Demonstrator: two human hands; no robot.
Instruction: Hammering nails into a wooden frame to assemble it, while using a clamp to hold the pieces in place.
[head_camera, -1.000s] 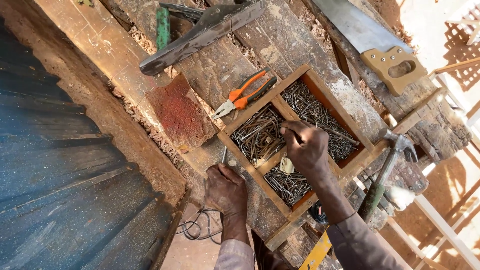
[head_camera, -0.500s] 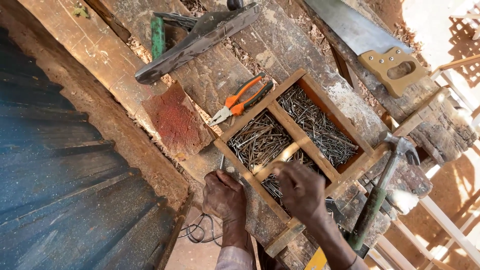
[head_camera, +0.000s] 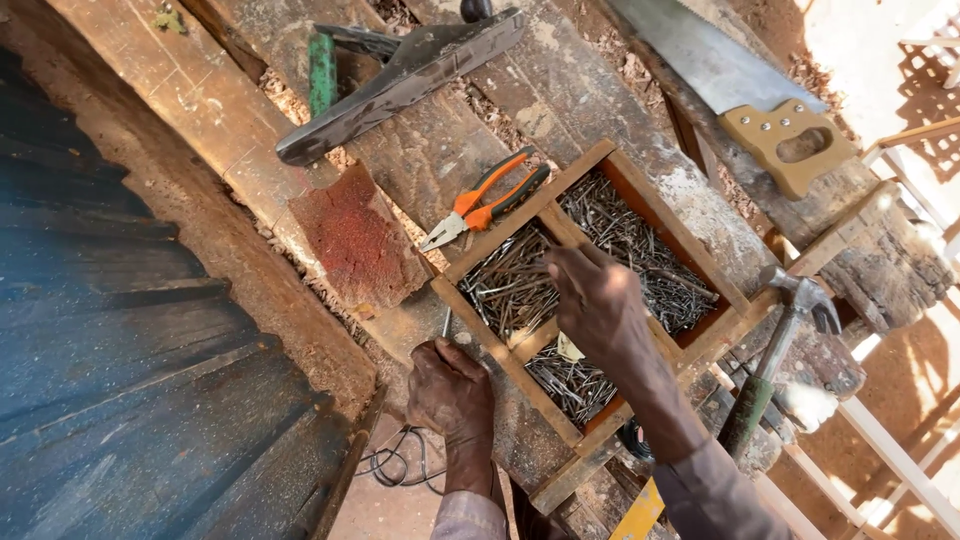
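The wooden box (head_camera: 725, 330) sits on the workbench (head_camera: 420, 150) toward its near right corner, set at a slant to the bench edges. Dividers split the box into three compartments, and each holds loose steel nails (head_camera: 640, 245): one pile in the far right compartment, one in the left compartment, one in the near compartment. A small scrap of pale paper (head_camera: 570, 348) lies on the nails beside the middle divider.

The right hand (head_camera: 597, 300) hangs over the middle of the box, fingers curled down over the divider between the left and far compartments; whether it grips any nails cannot be told. The left hand (head_camera: 450, 388) rests on the bench just outside the near left wall of the box, clenched around a single nail (head_camera: 446, 322) that stands up from the fist.

Orange-handled pliers (head_camera: 485, 200) lie just beyond the far left wall of the box. A rust-red flat block (head_camera: 355, 240) lies left of them. A dark metal tool with a green handle (head_camera: 400, 70) lies near the far edge. A handsaw (head_camera: 740, 95) with a tan handle lies at the far right corner. A hammer (head_camera: 775, 350) rests at the right edge, just beside the box.

The bench is of rough, worn planks with sawdust in the gaps. A blue corrugated sheet (head_camera: 120, 380) runs along its left side. Sunlit reddish ground (head_camera: 900, 420) shows to the right.
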